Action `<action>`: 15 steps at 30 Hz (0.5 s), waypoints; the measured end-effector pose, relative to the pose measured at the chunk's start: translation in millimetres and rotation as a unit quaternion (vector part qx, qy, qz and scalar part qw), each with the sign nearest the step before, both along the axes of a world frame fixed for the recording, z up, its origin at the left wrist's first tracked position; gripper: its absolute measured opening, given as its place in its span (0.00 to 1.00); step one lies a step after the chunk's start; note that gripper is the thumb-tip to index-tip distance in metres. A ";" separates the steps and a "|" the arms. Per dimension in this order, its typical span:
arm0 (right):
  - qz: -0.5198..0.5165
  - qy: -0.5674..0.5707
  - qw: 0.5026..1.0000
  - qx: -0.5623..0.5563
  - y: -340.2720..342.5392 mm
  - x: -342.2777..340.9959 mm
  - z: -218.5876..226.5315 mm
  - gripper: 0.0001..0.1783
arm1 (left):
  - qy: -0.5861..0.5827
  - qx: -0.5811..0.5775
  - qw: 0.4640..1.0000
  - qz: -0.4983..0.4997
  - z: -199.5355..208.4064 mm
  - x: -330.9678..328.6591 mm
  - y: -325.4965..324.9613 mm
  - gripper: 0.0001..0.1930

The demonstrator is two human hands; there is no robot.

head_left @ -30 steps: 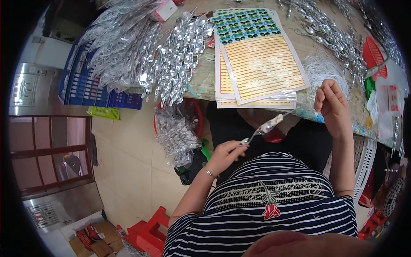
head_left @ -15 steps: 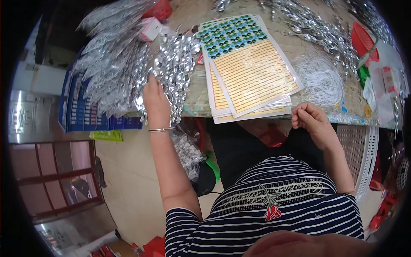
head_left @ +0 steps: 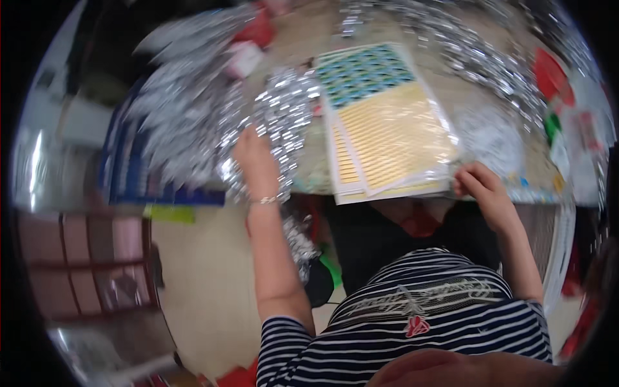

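My left hand (head_left: 256,160) is over shiny silver beaded-looking strands (head_left: 288,106) at the left of the table. Its fingers are drawn together, and motion blur hides what they may hold. Right of the strands lies a stack of printed sheets (head_left: 393,138), the top one with green and blue oval shapes above yellow striped rows. By the sheets' near right corner, at the table's front edge, is my right hand (head_left: 478,186). Its fingers are curled in with the thumb against them; whatever lies between them is too small or hidden to tell.
A heap of clear plastic-wrapped silver strands (head_left: 184,90) spills over a blue crate (head_left: 119,168). White thread (head_left: 489,138) lies right of the sheets. More silver strands (head_left: 474,55) and a red basket (head_left: 552,76) are at the far right. A small white-and-pink box (head_left: 245,59) stands far left.
The whole view has shifted, with the scene now lower and blurred. My left hand has drawn slightly back toward me across the strands. The right hand stays curled and is now closer to the sheets' corner.
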State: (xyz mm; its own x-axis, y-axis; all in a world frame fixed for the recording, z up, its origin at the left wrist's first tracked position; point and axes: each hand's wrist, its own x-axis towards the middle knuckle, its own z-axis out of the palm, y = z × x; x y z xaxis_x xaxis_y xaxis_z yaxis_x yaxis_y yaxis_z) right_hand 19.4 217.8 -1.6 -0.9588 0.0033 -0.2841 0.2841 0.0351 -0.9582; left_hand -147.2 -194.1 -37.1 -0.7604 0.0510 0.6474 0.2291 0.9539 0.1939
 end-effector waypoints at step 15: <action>0.008 0.093 0.991 0.097 37.4 -55.9 12.5 0.12 | -0.008 0.250 0.968 -0.023 58.4 73.2 52.9 0.19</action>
State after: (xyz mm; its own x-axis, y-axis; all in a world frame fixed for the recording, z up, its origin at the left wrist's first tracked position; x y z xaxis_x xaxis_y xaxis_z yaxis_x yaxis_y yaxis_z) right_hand -36.5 255.3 11.0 -0.9949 0.0258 -0.0978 0.1011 0.2267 -0.9687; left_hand -74.0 -141.2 21.3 -0.7743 -0.2325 0.5886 0.2624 0.7284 0.6329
